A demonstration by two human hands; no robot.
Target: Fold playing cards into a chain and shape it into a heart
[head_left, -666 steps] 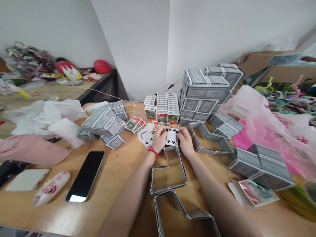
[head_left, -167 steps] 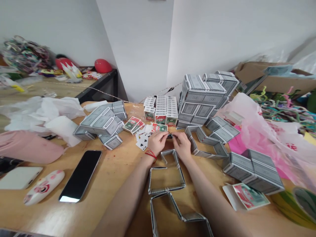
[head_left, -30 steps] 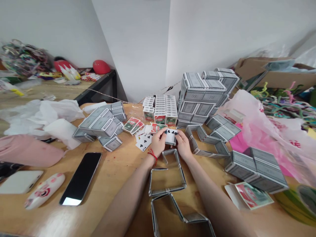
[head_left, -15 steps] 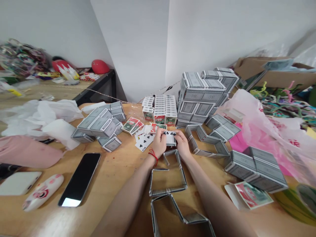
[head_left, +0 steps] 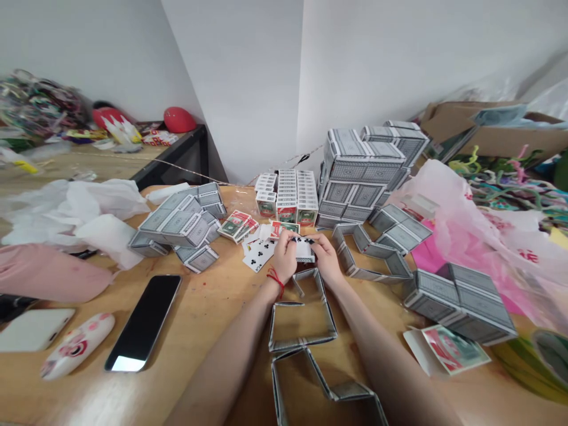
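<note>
Between my two hands is a playing card (head_left: 304,251), black clubs facing up, its near edge bent down to show the patterned back. My left hand (head_left: 284,255), with a red string at the wrist, pinches its left side. On the right side, my right hand (head_left: 325,257) grips it with the thumb on top. Just below the hands stands a chain of folded cards (head_left: 303,342), set on edge in open box shapes. Loose cards (head_left: 258,255) lie face up left of my left hand, and a red and green card box (head_left: 284,228) lies behind the fingers.
Rows of card packs (head_left: 287,195) stand at the back, beside a tall stack of folded-card blocks (head_left: 364,171). More folded-card pieces (head_left: 177,220) sit at left and right. A phone (head_left: 144,322), a white mouse (head_left: 77,346) and an opened card box (head_left: 455,349) lie nearer.
The held card has tilted slightly and shifted a little to the left, with both hands still on it. Everything else stays in place.
</note>
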